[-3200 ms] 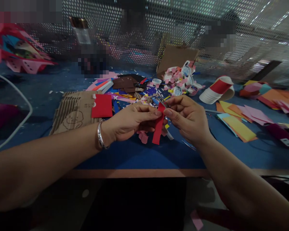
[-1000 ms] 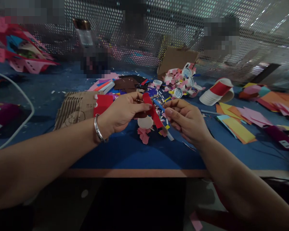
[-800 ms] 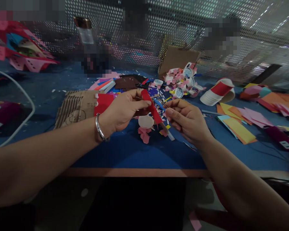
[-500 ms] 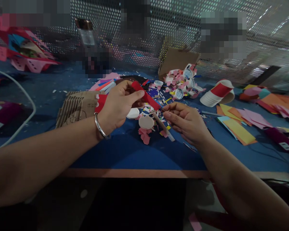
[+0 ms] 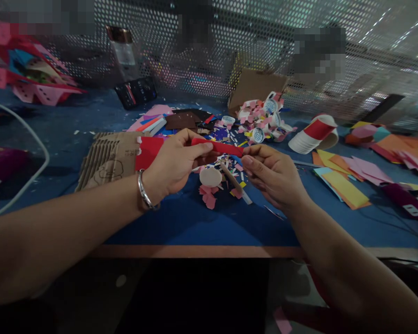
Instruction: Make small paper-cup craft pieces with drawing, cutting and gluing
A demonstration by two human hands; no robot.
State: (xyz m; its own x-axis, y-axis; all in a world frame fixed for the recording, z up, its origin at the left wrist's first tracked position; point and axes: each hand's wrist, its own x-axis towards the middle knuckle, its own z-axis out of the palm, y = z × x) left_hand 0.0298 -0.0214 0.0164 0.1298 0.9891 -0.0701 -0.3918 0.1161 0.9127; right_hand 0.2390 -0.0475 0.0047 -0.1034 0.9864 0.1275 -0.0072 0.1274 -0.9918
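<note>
Between my hands a red paper strip (image 5: 226, 148) is stretched almost level above the blue table (image 5: 202, 227). My left hand (image 5: 177, 160) pinches its left end between thumb and fingers. The right end is pinched by my right hand (image 5: 270, 174). Below the strip lie a round pale disc (image 5: 211, 176) with pink paper pieces (image 5: 208, 197) at its lower edge, a narrow stick-like piece (image 5: 231, 177) and many small paper scraps. Partly behind my left wrist, a red paper sheet (image 5: 148, 150) rests against corrugated cardboard (image 5: 107, 160).
At the back stand a pile of white and pink paper pieces (image 5: 261, 116) and a cardboard box (image 5: 256, 88). Tilted paper cups (image 5: 311, 134) with a red band lie to the right, near coloured paper sheets (image 5: 348, 185). A phone (image 5: 135, 92) and a bottle (image 5: 121, 48) are at the back left.
The red strip has swung from a slant to nearly level. My right hand now pinches its right end, and my left hand has lowered slightly.
</note>
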